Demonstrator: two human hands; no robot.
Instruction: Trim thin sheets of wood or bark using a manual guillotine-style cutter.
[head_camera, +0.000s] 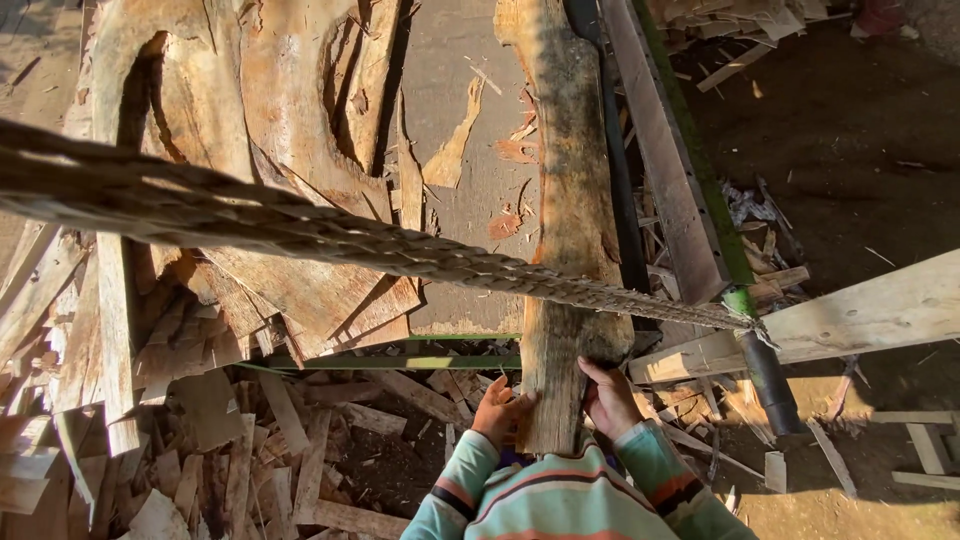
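Both hands clamp the near end of a rough plank (572, 200): left hand (500, 412) on its left edge, right hand (608, 398) on its right. Plank runs away along saw bench (470, 220); thick rope (300, 225) crosses above; offcuts (250, 440) left below, dirt floor (860, 140) right.

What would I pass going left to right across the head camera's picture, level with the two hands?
Heap of wood scraps → left hand → long rough plank, gripped at its near end → right hand → dark pipe → loose pale sticks on the dirt.
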